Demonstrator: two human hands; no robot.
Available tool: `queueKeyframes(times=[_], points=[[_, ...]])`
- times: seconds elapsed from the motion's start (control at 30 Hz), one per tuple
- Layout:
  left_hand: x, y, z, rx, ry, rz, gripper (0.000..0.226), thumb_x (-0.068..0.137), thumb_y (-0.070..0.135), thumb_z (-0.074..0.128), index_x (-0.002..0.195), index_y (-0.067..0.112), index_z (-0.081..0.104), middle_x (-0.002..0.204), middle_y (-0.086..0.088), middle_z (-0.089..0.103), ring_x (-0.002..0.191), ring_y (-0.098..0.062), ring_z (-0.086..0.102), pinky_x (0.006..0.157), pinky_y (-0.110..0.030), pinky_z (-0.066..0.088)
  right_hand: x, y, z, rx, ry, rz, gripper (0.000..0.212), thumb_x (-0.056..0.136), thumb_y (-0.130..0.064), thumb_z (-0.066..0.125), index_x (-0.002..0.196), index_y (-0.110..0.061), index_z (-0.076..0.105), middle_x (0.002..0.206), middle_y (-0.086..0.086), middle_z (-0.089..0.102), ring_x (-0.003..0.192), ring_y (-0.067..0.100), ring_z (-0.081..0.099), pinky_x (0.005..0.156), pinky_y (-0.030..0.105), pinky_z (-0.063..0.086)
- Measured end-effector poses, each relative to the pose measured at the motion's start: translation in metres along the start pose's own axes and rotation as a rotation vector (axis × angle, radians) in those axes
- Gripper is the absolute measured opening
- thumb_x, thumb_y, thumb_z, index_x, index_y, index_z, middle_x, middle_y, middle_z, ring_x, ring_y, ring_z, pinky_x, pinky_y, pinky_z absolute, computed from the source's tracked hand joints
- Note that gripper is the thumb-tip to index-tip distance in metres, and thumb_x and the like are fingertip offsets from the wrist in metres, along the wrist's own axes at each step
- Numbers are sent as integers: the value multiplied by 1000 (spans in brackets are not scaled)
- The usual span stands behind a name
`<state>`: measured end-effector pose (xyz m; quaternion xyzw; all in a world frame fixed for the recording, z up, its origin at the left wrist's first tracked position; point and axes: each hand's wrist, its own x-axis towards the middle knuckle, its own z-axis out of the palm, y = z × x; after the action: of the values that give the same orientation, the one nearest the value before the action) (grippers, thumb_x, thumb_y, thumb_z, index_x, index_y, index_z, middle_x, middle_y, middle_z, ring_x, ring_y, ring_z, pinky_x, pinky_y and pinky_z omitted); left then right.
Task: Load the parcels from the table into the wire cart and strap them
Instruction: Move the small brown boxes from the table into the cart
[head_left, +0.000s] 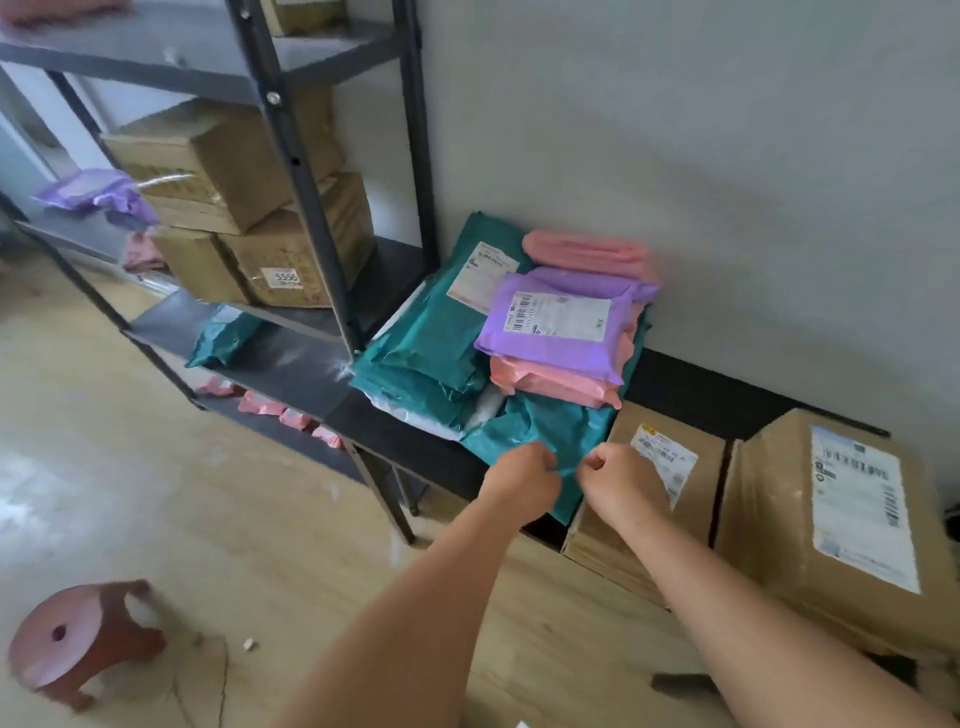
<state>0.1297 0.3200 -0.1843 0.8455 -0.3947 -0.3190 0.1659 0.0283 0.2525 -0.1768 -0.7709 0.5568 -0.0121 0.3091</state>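
Observation:
A pile of soft mailer parcels lies on the low black table (415, 447) against the wall. At the front is a teal mailer (550, 428); my left hand (522, 475) and my right hand (621, 480) both pinch its near edge with curled fingers. Behind it a purple mailer (561, 327) sits on a pink mailer (550, 382), with another pink one (587, 252) at the back and more teal mailers (431, 353) to the left. Two cardboard parcels, a smaller box (691, 467) and a bigger box (779, 519), stand on the table's right end. The wire cart is out of view.
A black metal shelf rack (298, 171) to the left holds cardboard boxes (228, 171), a teal mailer (223, 335) and small pink packets (275, 408). A red plastic stool (83, 639) stands on the wooden floor at lower left.

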Motion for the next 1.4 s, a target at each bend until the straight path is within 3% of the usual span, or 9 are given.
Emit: queueKeyframes(times=[0.17, 0.33, 0.43, 0.6, 0.8, 0.9, 1.1, 1.3, 1.4], points=[[34, 13, -12, -3, -98, 156, 35, 93, 18, 48, 126, 16, 59, 125, -5, 63, 116, -27, 57, 91, -32, 47, 17, -5, -6, 69, 161, 213, 19, 93, -24, 53, 76, -20, 59, 83, 2, 64, 79, 25, 60, 55, 26, 36], [47, 36, -1, 5, -161, 278, 21, 91, 18, 47, 102, 9, 63, 101, -4, 64, 99, -27, 61, 70, -30, 43, 12, 13, -20, 70, 312, 344, 17, 97, -26, 54, 111, -21, 61, 102, 5, 66, 75, 15, 58, 58, 26, 45], [49, 44, 11, 7, -180, 245, 15, 90, 14, 47, 102, 10, 55, 100, -5, 63, 89, -24, 59, 66, -30, 43, 7, 31, -24, 108, 302, 407, 32, 96, -23, 58, 127, -17, 54, 118, 9, 63, 82, 17, 61, 54, 20, 45], [51, 48, 21, -22, -180, 149, 38, 92, 17, 47, 128, 7, 40, 118, -10, 60, 106, -29, 60, 80, -37, 49, 6, 52, -14, 95, 293, 446, 22, 92, -18, 62, 113, -14, 56, 114, 8, 66, 78, 16, 61, 49, 17, 48], [53, 46, 28, -23, -213, 80, 32, 90, 22, 51, 120, 9, 49, 112, -6, 64, 99, -26, 63, 78, -36, 54, 10, 51, -8, 95, 315, 429, 42, 89, -24, 61, 128, -17, 50, 117, 8, 63, 102, 29, 63, 71, 36, 61], [52, 51, 27, -69, -215, 10, 35, 86, 22, 51, 117, 7, 55, 107, -6, 67, 97, -26, 65, 78, -35, 54, 15, 53, -13, 136, 313, 455, 27, 89, -26, 61, 113, -19, 50, 106, 5, 66, 99, 31, 64, 75, 41, 60], [47, 59, 23, -74, -201, -78, 31, 89, 21, 50, 114, 6, 60, 88, -2, 63, 75, -16, 61, 53, -26, 42, 16, 51, -28, 198, 351, 527, 40, 89, -30, 64, 120, -14, 45, 121, 11, 55, 108, 30, 57, 76, 34, 54], [37, 65, 27, -139, -175, -166, 45, 85, 29, 51, 124, 6, 48, 117, -9, 61, 101, -26, 63, 81, -35, 54, 16, 48, -33, 253, 357, 502, 58, 90, -27, 64, 137, -11, 34, 140, 17, 34, 103, 33, 60, 73, 35, 53], [30, 68, 30, -173, -151, -193, 52, 86, 30, 51, 130, 5, 39, 124, -11, 56, 108, -29, 59, 85, -39, 52, 11, 51, -29, 240, 339, 483, 62, 90, -29, 64, 141, -13, 31, 140, 16, 35, 115, 34, 53, 87, 39, 54]])
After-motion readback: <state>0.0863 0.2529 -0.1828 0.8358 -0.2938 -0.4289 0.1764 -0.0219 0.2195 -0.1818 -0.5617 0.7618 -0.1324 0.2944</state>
